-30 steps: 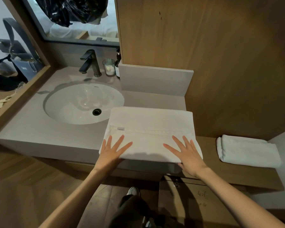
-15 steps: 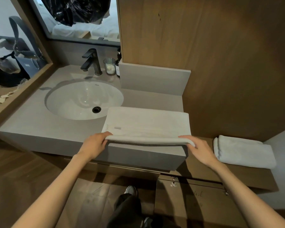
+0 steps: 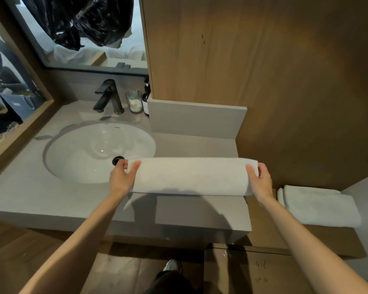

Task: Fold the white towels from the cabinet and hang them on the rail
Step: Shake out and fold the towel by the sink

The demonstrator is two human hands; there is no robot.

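- The sink (image 3: pixel 77 153): a smooth white oval basin set in the matte grey bench (image 3: pixel 30 198).
- Your left hand (image 3: pixel 120 178): fingers (image 3: pixel 121 165) curled round the towel's left end, thumb on top.
- The towel (image 3: pixel 191 177): white soft terry, doubled into a long thick band across the bench's right half, its left end over the basin's edge. The shadow under it suggests it's raised, but I can't be sure.
- Step, my read: you're mid-fold. Next, keep both ends level and lay the edges flush. The rail isn't in view.
- Your right hand (image 3: pixel 260 182): fingers wrapped round the right end the same way.
- The second towel (image 3: pixel 319 206): a plump folded rectangle on the lower wooden shelf (image 3: pixel 261 221), well apart and not yet hung.
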